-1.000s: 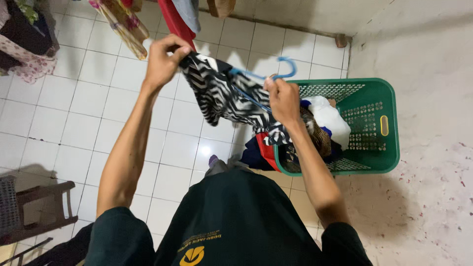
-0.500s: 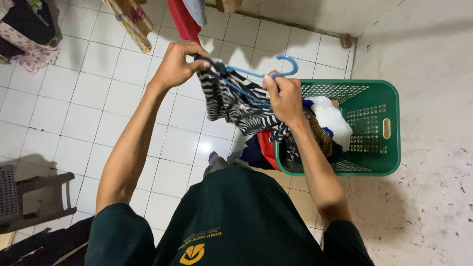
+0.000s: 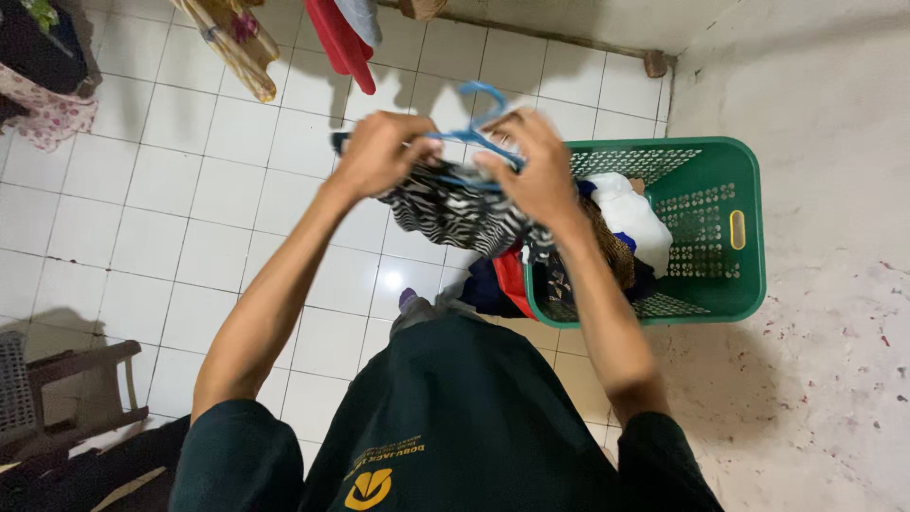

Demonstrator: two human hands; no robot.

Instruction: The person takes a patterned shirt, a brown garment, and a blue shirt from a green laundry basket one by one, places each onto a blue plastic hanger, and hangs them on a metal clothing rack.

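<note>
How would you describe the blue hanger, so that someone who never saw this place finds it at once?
Start at the green laundry basket standing on the white tiled floor by the wall. Just to its left, both hands, left hand and right hand, hold up a black-and-white striped garment. The blue hanger is the thin plastic hook rising between them, the only light blue thing above the cloth.

Both arms raised, left hand [image 3: 379,152], right hand [image 3: 536,166] clenched

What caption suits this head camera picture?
Both hands, left and right, hold a zebra-striped garment on a blue hanger beside a green laundry basket.
</note>
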